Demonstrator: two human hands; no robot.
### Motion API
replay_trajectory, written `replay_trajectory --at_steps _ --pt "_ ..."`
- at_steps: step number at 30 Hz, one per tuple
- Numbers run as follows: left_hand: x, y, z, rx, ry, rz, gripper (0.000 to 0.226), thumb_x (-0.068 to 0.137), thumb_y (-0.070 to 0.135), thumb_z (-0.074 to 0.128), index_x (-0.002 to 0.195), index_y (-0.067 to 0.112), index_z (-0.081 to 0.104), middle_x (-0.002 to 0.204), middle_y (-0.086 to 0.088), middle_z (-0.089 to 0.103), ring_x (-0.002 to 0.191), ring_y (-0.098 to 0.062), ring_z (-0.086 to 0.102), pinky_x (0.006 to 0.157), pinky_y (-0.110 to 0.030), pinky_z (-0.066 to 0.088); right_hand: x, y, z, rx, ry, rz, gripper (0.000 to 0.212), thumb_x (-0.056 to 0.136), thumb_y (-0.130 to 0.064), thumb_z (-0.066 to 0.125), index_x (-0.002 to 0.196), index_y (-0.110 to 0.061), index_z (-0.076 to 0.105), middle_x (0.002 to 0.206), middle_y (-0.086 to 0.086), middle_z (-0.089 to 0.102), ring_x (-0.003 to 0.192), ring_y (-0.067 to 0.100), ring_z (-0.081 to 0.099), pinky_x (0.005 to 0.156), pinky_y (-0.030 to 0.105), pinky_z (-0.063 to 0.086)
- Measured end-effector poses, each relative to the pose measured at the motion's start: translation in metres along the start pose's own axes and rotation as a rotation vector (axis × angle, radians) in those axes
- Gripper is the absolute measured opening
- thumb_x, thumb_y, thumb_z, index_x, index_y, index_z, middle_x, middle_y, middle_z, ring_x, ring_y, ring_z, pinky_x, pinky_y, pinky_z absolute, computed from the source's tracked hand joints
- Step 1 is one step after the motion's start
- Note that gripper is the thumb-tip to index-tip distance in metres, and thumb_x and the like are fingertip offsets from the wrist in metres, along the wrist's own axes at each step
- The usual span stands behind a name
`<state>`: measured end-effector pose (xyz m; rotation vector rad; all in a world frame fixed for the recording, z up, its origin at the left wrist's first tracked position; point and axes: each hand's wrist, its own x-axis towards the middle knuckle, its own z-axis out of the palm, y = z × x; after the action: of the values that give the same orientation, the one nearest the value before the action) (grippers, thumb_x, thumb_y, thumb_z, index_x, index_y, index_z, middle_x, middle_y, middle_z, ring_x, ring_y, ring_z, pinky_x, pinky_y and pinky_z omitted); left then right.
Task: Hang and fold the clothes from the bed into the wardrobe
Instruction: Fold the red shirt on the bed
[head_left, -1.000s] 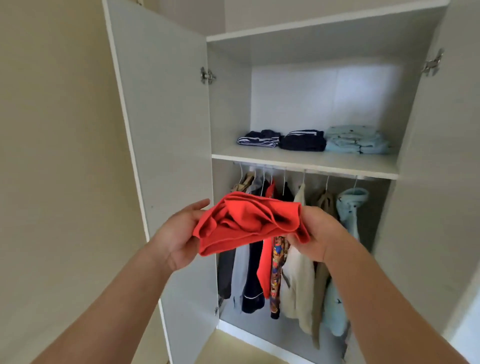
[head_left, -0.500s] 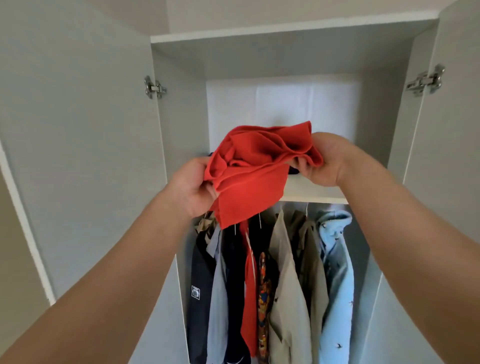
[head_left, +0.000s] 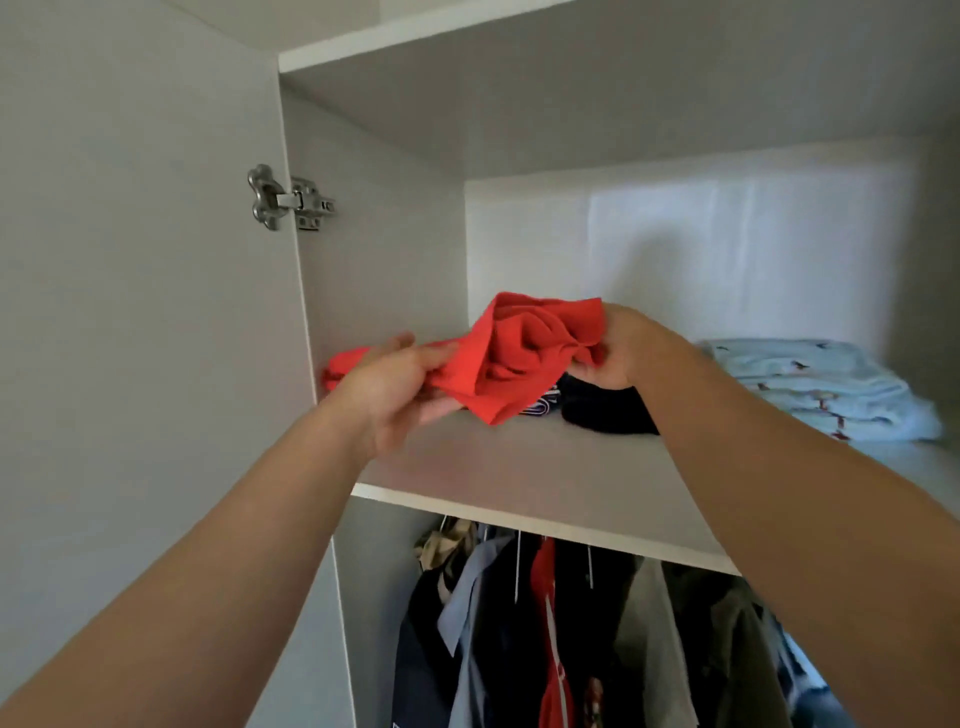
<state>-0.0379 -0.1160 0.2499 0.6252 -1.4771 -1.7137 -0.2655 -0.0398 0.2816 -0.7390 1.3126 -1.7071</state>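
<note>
A folded red garment (head_left: 524, 353) is held over the left end of the wardrobe shelf (head_left: 498, 467), its lower edge at or just above the board. My left hand (head_left: 395, 379) grips its left side, with a red end sticking out past the wrist. My right hand (head_left: 618, 343) pinches the bunched right edge. The red cloth partly hides a folded striped navy piece (head_left: 540, 408). A folded dark navy garment (head_left: 608, 410) sits beside it, under my right wrist.
A folded light blue stack (head_left: 826, 384) lies at the shelf's right. Below the shelf hang several garments (head_left: 545, 639) on a rail. The open left door (head_left: 130, 312) with its metal hinge (head_left: 283, 197) stands close to my left arm.
Both hands carried the red garment up from in front of the hanging clothes and forward into the shelf compartment. The view has closed in on the shelf.
</note>
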Motion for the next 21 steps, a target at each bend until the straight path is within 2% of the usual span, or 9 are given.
replay_trajectory --at_steps 2,4,7,9,11,13,15,17,21 --pt "0.011 -0.019 -0.007 0.372 -0.187 -0.238 0.017 0.098 0.025 0.065 0.111 0.018 0.058 0.114 -0.018 0.071 0.078 -0.025 0.076 0.069 -0.037 0.064 0.026 0.022 -0.025 -0.104 0.123 0.095 0.021 0.100 -0.006 0.049 0.084 -0.005 0.063 0.064 0.013 0.069 0.049 0.023 0.067 0.039 0.030 0.054" --pt "0.030 -0.034 -0.017 0.672 -0.275 -0.332 0.015 0.099 0.035 0.063 0.105 0.023 0.057 0.102 -0.016 0.075 0.068 -0.022 0.075 0.057 -0.030 0.060 0.044 0.049 -0.046 -0.250 0.273 0.178 0.019 0.101 -0.016 0.055 0.084 -0.008 0.054 0.069 0.016 0.062 0.056 0.027 0.063 0.044 0.035 0.055" --pt "0.076 -0.054 -0.019 0.895 -0.075 -0.074 0.008 0.100 0.024 0.060 0.105 0.018 0.061 0.075 -0.005 0.077 0.046 -0.013 0.061 0.044 -0.023 0.049 0.062 0.080 -0.060 -0.397 0.360 0.203 0.021 0.099 -0.025 0.060 0.082 -0.015 0.055 0.073 0.007 0.055 0.061 0.021 0.053 0.056 0.034 0.048" --pt "0.108 -0.068 -0.017 1.035 0.066 0.182 0.011 0.097 0.018 0.058 0.103 0.017 0.068 0.078 0.000 0.077 0.063 -0.017 0.067 0.059 -0.024 0.049 0.071 0.092 -0.061 -0.475 0.399 0.140 0.020 0.097 -0.025 0.063 0.079 -0.016 0.059 0.072 0.005 0.057 0.060 0.017 0.051 0.057 0.029 0.044" --pt "0.134 -0.082 -0.015 1.189 0.058 0.342 0.018 0.095 0.020 0.060 0.107 0.021 0.073 0.102 0.001 0.076 0.096 -0.019 0.069 0.079 -0.021 0.044 0.077 0.099 -0.057 -0.598 0.453 0.056 0.020 0.095 -0.031 0.064 0.094 -0.011 0.066 0.086 0.011 0.064 0.069 0.021 0.057 0.067 0.029 0.046" --pt "0.156 -0.094 -0.014 1.289 -0.044 0.402 0.027 0.097 0.026 0.060 0.120 0.020 0.071 0.123 -0.002 0.071 0.113 -0.021 0.064 0.091 -0.022 0.042 0.082 0.102 -0.053 -0.785 0.515 0.009 0.057 0.095 -0.044 0.061 0.128 0.002 0.057 0.120 0.020 0.065 0.098 0.028 0.061 0.086 0.033 0.048" --pt "0.173 -0.105 -0.016 1.448 -0.139 0.363 0.043 0.098 0.040 0.058 0.138 0.021 0.060 0.142 -0.005 0.060 0.129 -0.024 0.054 0.106 -0.028 0.039 0.085 0.106 -0.047 -0.915 0.562 0.038 0.090 0.092 -0.059 0.054 0.147 0.009 0.032 0.143 0.023 0.052 0.126 0.035 0.054 0.104 0.037 0.044" --pt "0.183 -0.119 -0.019 1.616 -0.219 0.201 0.066 0.098 0.060 0.046 0.154 0.025 0.040 0.160 -0.003 0.038 0.146 -0.028 0.037 0.120 -0.045 0.029 0.090 0.110 -0.041 -0.969 0.551 0.059 0.104 0.090 -0.070 0.047 0.151 0.011 0.022 0.153 0.024 0.042 0.138 0.038 0.044 0.111 0.039 0.037" --pt "0.189 -0.140 -0.021 1.726 -0.376 -0.039 0.072 0.101 0.066 0.017 0.162 0.030 0.010 0.170 0.001 -0.002 0.156 -0.033 0.002 0.120 -0.065 0.004 0.094 0.113 -0.027 -1.004 0.401 0.053 0.079 0.094 -0.060 0.055 0.146 0.000 0.047 0.150 0.018 0.049 0.140 0.031 0.044 0.115 0.033 0.034"
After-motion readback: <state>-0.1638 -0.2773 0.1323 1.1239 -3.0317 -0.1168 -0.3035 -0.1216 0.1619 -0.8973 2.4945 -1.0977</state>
